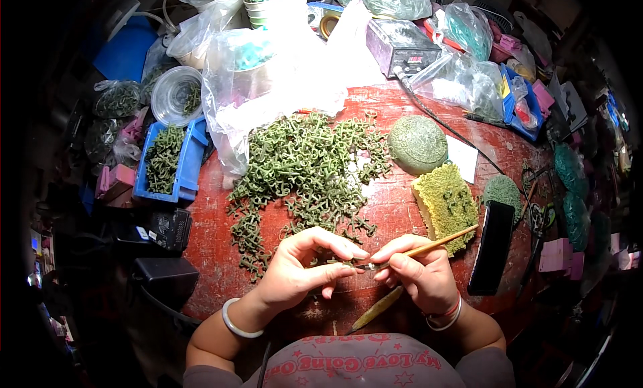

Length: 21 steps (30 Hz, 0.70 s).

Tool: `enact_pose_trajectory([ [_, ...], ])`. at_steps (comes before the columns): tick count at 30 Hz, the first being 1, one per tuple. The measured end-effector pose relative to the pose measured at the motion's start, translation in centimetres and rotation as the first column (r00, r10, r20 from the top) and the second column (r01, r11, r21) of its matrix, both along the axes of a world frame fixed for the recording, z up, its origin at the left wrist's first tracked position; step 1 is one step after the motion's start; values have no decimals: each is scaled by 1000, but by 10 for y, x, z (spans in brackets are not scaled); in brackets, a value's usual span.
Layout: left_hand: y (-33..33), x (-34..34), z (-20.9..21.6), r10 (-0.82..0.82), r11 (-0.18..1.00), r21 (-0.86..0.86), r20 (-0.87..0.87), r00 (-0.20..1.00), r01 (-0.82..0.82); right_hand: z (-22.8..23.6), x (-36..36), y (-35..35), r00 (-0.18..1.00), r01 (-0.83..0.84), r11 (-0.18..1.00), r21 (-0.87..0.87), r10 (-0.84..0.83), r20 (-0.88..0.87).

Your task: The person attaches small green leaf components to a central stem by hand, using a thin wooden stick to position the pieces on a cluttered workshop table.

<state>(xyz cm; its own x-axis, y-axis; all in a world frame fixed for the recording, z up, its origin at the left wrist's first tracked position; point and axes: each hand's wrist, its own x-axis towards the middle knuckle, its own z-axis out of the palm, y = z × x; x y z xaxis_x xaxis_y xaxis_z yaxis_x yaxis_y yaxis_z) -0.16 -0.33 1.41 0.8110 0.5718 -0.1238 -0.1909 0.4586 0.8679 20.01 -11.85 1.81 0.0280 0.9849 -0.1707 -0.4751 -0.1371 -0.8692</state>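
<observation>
At the frame's lower centre, the right hand (423, 273) is pinching a slim tan stick (450, 239), its long axis slanting toward the upper right. The left hand (295, 264) is pinching a small indistinct piece (346, 263).

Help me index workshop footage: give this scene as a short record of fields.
Left hand: bare hand, fingertips close to the right's; anything pinched there is too small to identify
Right hand: bare hand, gripping a slim wooden-coloured stick
Surface: worn red tabletop
Main pile: small curly green pieces, beyond the hands
Right side: yellow-green spongy block bearing green bits; black rectangular phone-like device
Left side: blue plastic bin holding green pieces
</observation>
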Motion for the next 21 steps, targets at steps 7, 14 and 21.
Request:
enact_pose_trajectory([
  [7,0,1,1,-2,999,-34,-5,1000,2,-2,1,0,1000,17,1000,-7,-16,7],
  [14,1,-1,-2,-17,1000,-3,17,1000,17,0,1,0,1000,-14,1000,-14,14,2],
  [21,-1,1,4,-16,1000,-18,-15,1000,16,-1,1,-1,1000,20,1000,1,-20,-17],
])
